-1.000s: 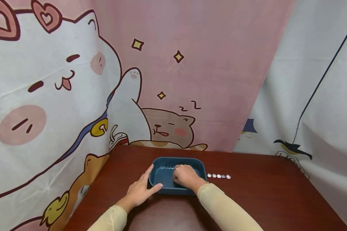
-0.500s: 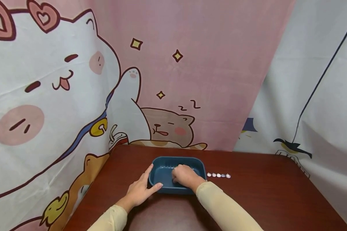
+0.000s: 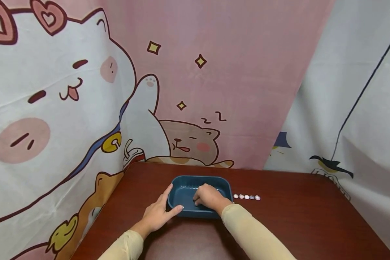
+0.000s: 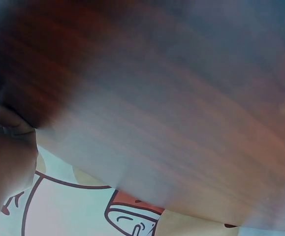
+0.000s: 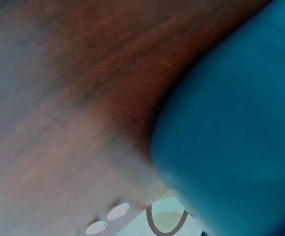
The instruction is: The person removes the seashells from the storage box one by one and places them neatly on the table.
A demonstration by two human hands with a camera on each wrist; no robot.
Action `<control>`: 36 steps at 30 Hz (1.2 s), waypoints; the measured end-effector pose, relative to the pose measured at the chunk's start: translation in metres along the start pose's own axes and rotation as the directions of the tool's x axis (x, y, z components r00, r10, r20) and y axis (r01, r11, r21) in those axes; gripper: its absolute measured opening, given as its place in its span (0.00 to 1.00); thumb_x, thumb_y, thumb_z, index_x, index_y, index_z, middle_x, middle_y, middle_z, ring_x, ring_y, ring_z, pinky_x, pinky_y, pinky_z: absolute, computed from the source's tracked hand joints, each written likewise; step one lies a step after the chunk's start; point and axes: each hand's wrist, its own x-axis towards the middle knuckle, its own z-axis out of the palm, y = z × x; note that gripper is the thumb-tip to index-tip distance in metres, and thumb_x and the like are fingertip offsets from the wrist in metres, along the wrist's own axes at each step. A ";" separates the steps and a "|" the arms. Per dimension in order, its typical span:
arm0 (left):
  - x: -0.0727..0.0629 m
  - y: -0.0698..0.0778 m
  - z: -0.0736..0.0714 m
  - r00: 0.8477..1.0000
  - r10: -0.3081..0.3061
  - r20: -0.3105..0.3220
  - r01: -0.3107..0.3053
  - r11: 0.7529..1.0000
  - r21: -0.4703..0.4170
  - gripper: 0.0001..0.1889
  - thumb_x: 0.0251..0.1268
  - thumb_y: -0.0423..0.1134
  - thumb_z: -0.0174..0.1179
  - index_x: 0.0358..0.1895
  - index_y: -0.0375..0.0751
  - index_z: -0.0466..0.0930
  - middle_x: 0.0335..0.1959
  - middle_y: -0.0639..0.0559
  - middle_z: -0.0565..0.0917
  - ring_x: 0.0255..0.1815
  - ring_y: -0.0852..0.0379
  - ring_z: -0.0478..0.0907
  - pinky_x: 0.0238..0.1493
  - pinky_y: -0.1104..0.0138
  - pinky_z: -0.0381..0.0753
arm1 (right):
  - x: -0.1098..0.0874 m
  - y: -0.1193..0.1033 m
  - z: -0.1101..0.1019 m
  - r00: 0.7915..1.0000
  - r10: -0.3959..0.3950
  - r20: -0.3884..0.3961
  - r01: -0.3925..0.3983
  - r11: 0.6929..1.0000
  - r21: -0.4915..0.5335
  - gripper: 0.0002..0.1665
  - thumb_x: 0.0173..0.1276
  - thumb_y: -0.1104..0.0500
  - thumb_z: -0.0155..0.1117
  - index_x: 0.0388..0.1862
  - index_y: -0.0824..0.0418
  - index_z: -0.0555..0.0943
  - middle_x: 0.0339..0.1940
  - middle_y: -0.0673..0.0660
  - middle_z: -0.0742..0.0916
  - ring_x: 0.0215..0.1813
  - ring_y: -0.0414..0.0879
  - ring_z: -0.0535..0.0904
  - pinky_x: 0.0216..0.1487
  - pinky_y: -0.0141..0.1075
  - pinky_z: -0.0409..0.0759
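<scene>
On the far left of the frame, a large white cat printed on hanging cloth. At lower centre-left, a cream left sleeve and, past its cuff, the left hand: touches the left end of a blue tray, fingers straight and laid along the outer wall, thumb spread well apart from them at the front left corner; steadies by contact, not wrapped around. In the left wrist view, only part of this hand at the left edge, beside blurred table.

At lower centre of the frame, the tray: sits flat on the reddish-brown table, below a printed sleeping bear. Inside its right half, the right hand: reaches in over the right end, fingers bent and drawn together, pointing down to the left; cannot tell whether gripping anything, tips too small and partly hidden. From its wrist toward the lower right, a cream right sleeve.

Just right of the tray, five small pale round pieces: lie in a straight row on the table. Farther right, a printed dark bird on the cloth.
</scene>
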 end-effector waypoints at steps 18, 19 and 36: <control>-0.001 -0.002 0.001 1.000 -0.018 -0.001 0.018 1.000 -0.011 0.49 0.71 0.75 0.55 0.88 0.70 0.42 0.83 0.42 0.69 0.65 0.37 0.82 0.59 0.34 0.78 | -0.005 -0.001 -0.007 0.996 0.085 0.036 -0.084 0.996 -0.023 0.08 0.70 0.55 0.78 0.44 0.56 0.93 0.38 0.49 0.93 0.36 0.37 0.83 0.48 0.39 0.89; -0.001 -0.003 0.002 1.000 -0.022 -0.001 0.022 1.000 -0.011 0.50 0.71 0.75 0.55 0.88 0.70 0.42 0.83 0.43 0.69 0.66 0.37 0.81 0.60 0.34 0.78 | -0.005 -0.001 -0.006 0.995 0.093 0.035 -0.092 0.996 -0.018 0.08 0.70 0.55 0.78 0.44 0.56 0.93 0.38 0.49 0.93 0.36 0.38 0.82 0.48 0.39 0.89; -0.001 -0.002 0.003 1.000 -0.017 -0.009 0.017 1.000 -0.020 0.50 0.71 0.76 0.55 0.88 0.70 0.42 0.82 0.43 0.69 0.67 0.36 0.81 0.60 0.33 0.77 | -0.013 0.003 -0.019 0.993 0.090 -0.073 -0.085 0.993 0.077 0.09 0.69 0.52 0.78 0.43 0.55 0.94 0.35 0.46 0.92 0.34 0.36 0.82 0.44 0.39 0.88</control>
